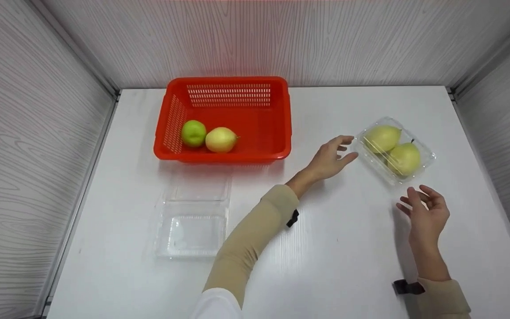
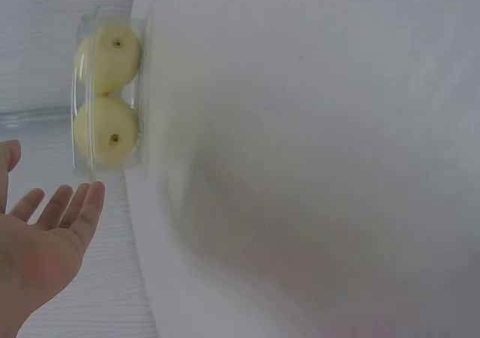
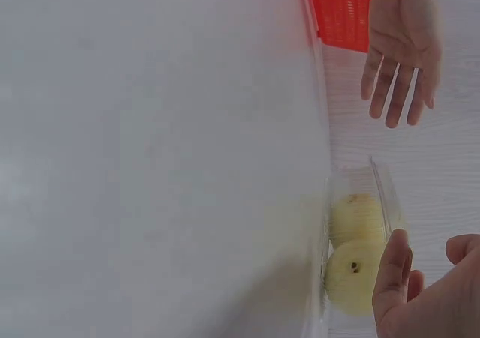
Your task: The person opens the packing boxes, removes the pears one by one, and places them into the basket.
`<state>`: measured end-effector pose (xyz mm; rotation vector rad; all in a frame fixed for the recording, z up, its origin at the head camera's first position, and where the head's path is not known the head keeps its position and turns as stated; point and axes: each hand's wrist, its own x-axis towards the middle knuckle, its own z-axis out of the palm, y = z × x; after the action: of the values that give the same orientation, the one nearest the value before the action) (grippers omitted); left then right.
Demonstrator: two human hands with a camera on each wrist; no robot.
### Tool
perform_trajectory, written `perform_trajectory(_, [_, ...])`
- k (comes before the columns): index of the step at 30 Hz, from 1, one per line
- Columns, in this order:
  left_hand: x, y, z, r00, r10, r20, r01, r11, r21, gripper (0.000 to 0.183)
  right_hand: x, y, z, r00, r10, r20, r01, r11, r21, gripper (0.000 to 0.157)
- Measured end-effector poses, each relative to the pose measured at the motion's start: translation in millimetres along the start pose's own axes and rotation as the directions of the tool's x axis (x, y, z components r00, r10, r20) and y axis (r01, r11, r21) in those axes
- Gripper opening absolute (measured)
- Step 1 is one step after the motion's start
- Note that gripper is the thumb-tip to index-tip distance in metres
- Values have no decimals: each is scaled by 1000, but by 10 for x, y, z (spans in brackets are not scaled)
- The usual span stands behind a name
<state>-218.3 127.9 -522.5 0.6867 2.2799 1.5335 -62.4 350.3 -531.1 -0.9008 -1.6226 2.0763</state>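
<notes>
At the right of the table, a clear plastic clamshell box (image 1: 378,165) with its lid down holds two yellow-green pears (image 1: 383,138). My left hand (image 1: 329,158) hovers by the box's left corner, fingers and thumb spread and nothing between them. Just in front of the box's near corner is my right hand (image 1: 430,217), its fingers loosely bent and holding nothing. In the left wrist view, both pears (image 2: 109,132) show side by side through the clear wall, with the left hand's fingertips (image 2: 96,192) near one end. The right wrist view has the right hand (image 3: 431,297) overlapping one pear.
A red plastic basket (image 1: 255,126) stands at the back left, with a green apple (image 1: 193,134) and a yellow pear (image 1: 221,140) inside. In front of it lies an opened clear clamshell box (image 1: 196,235). Panels with a wood-grain pattern (image 1: 228,40) border the white table.
</notes>
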Motion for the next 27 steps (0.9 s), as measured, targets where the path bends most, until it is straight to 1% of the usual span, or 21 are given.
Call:
perform_trajectory(5, [165,3,10,999,-43,-18,44,998,54,59,110,-46,-17,999,32,30,-31,999,-19,49])
perform_trajectory(9, [270,11,12,997,-62,-36,65,994,88,61,195,-88,-24,999,42,29,-42,999,-8,56])
perform_trajectory(14, [378,57,58,994,-101,-31,104,988,112,62,282,-138,-20,998,58,40,-57,998,-26,71])
perform_trajectory(17, [429,106,105,991,-129,-24,131,983,129,63,319,-157,-7,997,62,55,-61,998,-27,77])
perform_trajectory(22, [495,170,180,989,-149,-4,147,974,172,63,366,-170,16,997,54,55,-54,998,-16,76])
perform_trajectory(27, [515,153,213,989,-150,12,144,970,198,63,402,-162,28,998,58,40,-56,997,-57,72])
